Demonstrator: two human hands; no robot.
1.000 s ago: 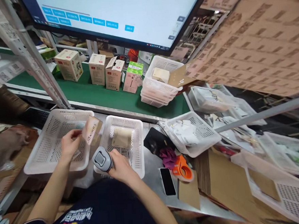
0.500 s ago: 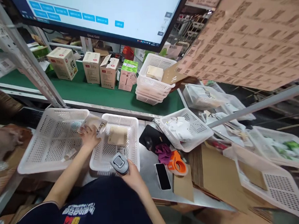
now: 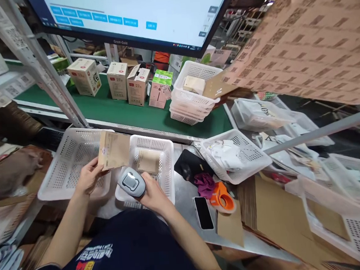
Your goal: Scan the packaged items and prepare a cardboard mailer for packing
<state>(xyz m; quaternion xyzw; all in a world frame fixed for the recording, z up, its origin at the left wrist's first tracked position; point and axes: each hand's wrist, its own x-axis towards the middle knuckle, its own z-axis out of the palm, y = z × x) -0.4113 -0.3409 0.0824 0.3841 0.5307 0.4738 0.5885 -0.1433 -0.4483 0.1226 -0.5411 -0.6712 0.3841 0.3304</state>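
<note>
My left hand (image 3: 89, 174) grips the lower left edge of a flat brown cardboard box (image 3: 115, 149), raised over the gap between two white baskets. A small label shows on the box's left side. In my right hand (image 3: 155, 193) is a grey barcode scanner (image 3: 132, 182), its head pointing up and left toward the box. Under the scanner stands the right white basket (image 3: 169, 164), with another brown box (image 3: 149, 161) lying inside. The left white basket (image 3: 55, 176) lies beyond my left hand; its contents are partly hidden.
A monitor (image 3: 128, 19) hangs above a green conveyor (image 3: 104, 111) carrying several cartons and stacked baskets (image 3: 195, 88). To the right are a phone (image 3: 203, 212), an orange tape dispenser (image 3: 223, 197), a purple cloth (image 3: 205, 185), a basket of white packages (image 3: 227, 154) and cardboard sheets (image 3: 278, 214).
My left hand has lifted and turned the box, so a plain brown face now shows instead of the printed one. My right hand has brought the scanner up and closer to it.
</note>
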